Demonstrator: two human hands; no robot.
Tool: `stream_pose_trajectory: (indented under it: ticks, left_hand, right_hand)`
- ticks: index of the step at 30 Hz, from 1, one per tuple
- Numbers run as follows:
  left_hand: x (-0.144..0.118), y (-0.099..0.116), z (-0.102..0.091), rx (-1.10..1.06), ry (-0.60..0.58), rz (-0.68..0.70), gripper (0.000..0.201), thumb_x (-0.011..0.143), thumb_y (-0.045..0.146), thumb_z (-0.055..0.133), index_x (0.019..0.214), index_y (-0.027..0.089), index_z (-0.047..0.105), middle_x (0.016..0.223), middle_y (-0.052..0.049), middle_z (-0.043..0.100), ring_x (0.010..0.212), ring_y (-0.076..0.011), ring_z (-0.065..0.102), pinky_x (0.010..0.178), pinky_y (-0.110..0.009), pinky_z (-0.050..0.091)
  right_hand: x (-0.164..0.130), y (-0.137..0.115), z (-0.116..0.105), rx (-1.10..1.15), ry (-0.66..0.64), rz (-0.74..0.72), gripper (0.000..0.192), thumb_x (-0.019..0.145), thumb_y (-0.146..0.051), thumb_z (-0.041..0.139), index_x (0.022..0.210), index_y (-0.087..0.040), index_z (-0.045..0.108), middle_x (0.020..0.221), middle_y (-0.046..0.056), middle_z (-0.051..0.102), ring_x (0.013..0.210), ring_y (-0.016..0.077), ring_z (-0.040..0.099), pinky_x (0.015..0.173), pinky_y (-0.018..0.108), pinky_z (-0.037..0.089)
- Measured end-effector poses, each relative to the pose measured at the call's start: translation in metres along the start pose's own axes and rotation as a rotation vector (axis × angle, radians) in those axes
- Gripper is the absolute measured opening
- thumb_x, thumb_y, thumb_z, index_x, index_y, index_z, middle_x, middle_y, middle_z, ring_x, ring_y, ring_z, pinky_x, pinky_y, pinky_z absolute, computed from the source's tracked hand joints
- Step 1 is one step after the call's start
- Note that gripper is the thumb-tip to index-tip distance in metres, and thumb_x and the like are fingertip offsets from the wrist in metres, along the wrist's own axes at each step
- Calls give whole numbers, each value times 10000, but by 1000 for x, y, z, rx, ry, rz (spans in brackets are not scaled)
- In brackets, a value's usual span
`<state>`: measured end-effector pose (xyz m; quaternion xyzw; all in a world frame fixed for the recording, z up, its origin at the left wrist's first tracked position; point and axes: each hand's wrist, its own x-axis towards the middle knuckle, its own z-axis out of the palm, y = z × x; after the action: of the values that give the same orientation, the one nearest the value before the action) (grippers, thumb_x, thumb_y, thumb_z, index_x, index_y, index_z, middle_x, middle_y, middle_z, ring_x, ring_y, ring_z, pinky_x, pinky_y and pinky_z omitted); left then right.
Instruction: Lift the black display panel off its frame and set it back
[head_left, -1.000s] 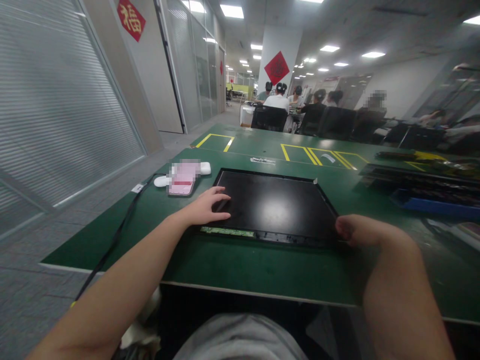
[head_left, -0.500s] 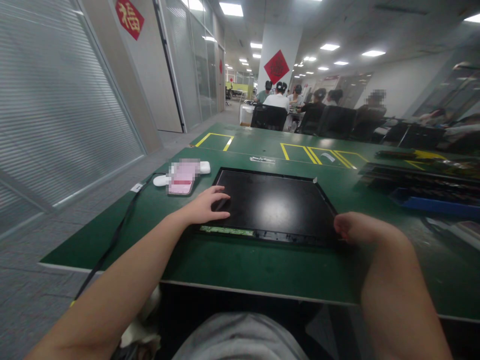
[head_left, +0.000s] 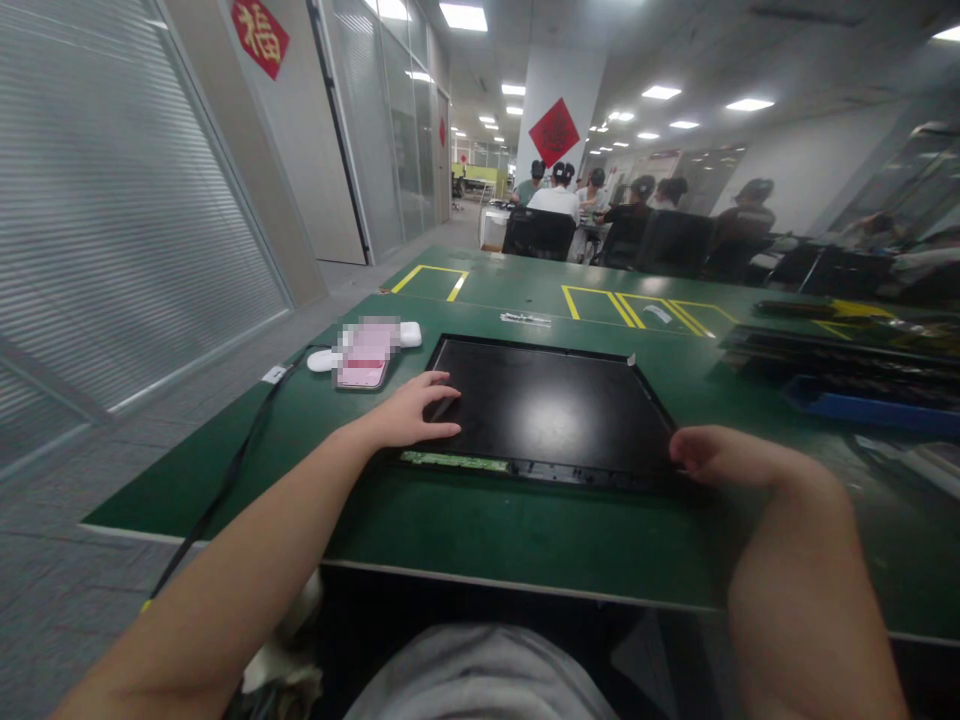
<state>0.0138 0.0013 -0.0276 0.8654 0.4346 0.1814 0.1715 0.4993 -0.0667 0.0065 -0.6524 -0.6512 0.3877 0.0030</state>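
Note:
A black LCD panel (head_left: 551, 400) lies flat in front of me, screen side up, with a bright reflection in its middle. Along its near edge runs a narrow green circuit board (head_left: 454, 461). My left hand (head_left: 409, 412) rests at the panel's left side, fingers spread over its surface and thumb apart. At the right edge, near the front corner, my right hand (head_left: 709, 455) is closed with its fingers curled against the panel's frame. The fingertips there are partly hidden and slightly blurred. A small pale tab (head_left: 631, 359) sticks up at the far right corner.
A phone (head_left: 367, 352) and white rounded items lie left on the green table (head_left: 517, 540), near a black strap (head_left: 232, 470). Dark panels and a blue tray (head_left: 870, 405) are at the right. Yellow tape outlines mark the far side. Several people sit beyond.
My right hand and forearm have shifted very slightly to the right. My left hand and the panel look unmoved.

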Motion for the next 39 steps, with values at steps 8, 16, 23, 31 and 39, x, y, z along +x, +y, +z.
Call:
stream_pose_trajectory:
  ticks: [8,16,23,31,39]
  left_hand:
    - [0,-1,1,5,2,7,631,749,623,643,1227,212,641,1456,-156,431,1367,-347,395,1133,-481,312]
    - [0,-2,1,2,8,13,622,745,638,636,1213,229,652,1453,-142,441,1363,-349,400,1131,-490,317]
    - [1,-1,1,9,5,10,639,743,637,641,1217,209,649,1444,-163,443,1368,-348,393,1130,-484,316]
    - [1,-1,2,10,17,25,605,769,628,611,1213,218,644,1443,-145,454,1364,-338,399,1129,-483,320]
    - [5,-10,3,132,158,-67,514,876,483,478,1248,152,606,1400,-169,485,1317,-325,439,1115,-495,328]
  right_hand:
    - [0,-10,-5,-9,110,70,319,590,-226,622,896,-206,708,863,46,692,819,208,623,740,280,485]
    - [-3,-20,-6,-26,224,132,168,627,-285,658,764,-202,706,798,57,699,814,231,636,739,300,497]
    - [-1,-24,-9,-6,349,149,170,682,-252,625,826,-202,703,900,72,713,908,241,648,799,300,494]
    - [17,-22,-2,83,521,33,246,724,-262,618,951,-201,689,1001,77,710,946,223,651,825,286,494]
    - [39,-10,4,10,561,113,434,739,-291,629,1147,-147,660,831,72,674,702,192,629,646,285,475]
